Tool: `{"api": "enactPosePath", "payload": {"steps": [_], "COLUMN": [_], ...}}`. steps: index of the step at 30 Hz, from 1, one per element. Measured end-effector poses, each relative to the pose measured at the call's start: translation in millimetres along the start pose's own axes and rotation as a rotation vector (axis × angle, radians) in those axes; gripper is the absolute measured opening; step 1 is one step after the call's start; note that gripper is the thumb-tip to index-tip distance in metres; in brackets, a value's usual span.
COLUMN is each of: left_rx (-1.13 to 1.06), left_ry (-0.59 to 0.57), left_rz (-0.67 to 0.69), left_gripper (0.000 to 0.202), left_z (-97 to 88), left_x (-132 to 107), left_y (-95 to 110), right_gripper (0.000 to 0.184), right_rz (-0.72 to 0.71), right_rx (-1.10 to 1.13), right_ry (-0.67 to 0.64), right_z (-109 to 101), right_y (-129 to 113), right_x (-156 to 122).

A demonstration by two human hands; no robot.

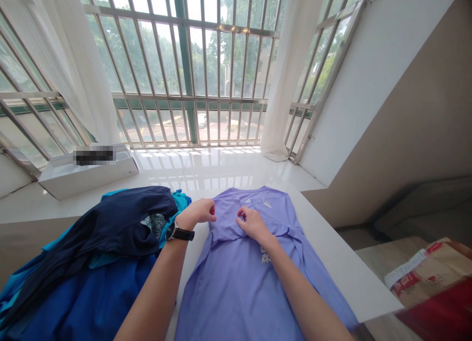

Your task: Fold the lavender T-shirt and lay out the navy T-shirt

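Observation:
A lavender long-sleeved shirt (228,282) lies spread out, its collar end toward the window, with small white prints on it. A crosswise fold runs over its upper part. My left hand (197,214), with a black-strapped watch (180,232) on the wrist, is at the shirt's upper left edge. Its fingers curl downward, and whether cloth is between them is hidden. Over the upper middle of the shirt is my right hand (252,224), its thumb and fingers bent together near the cloth. What they pinch, if anything, I cannot make out.
Left of the shirt is a heap of navy and blue clothes (110,233). A white box (88,171) stands behind it on the white ledge (332,233). Barred windows (199,61) and white curtains (282,85) rise beyond. A brown-and-red paper bag (435,272) is at the lower right.

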State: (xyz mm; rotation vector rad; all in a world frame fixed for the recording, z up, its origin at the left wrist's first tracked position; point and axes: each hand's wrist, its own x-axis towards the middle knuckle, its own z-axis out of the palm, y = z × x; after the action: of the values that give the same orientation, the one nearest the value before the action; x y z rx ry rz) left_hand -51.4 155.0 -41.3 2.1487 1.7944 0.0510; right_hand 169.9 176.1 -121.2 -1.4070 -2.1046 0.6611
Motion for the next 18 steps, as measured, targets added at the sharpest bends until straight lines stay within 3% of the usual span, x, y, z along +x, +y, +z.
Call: {"api": "enactPosePath", "payload": {"steps": [7,13,18], "left_rx": [0.046,0.017,0.049], "left_ry": [-0.034,0.099,0.175], "left_rz": [0.013,0.135,0.043], "left_gripper": [0.025,0.022,0.026], "left_z": [-0.7,35.9,51.6], "left_x": [-38,-85,-97], "left_y": [18,27,26], "right_gripper": [0.010,0.010,0.010], "right_rz": [-0.006,-0.010,-0.018], "right_rx": [-0.013,-0.010,0.004], "right_ry": [-0.002,0.005,0.011], "right_z": [3,4,4], "right_y": [3,5,7], "right_x": [4,5,6]}}
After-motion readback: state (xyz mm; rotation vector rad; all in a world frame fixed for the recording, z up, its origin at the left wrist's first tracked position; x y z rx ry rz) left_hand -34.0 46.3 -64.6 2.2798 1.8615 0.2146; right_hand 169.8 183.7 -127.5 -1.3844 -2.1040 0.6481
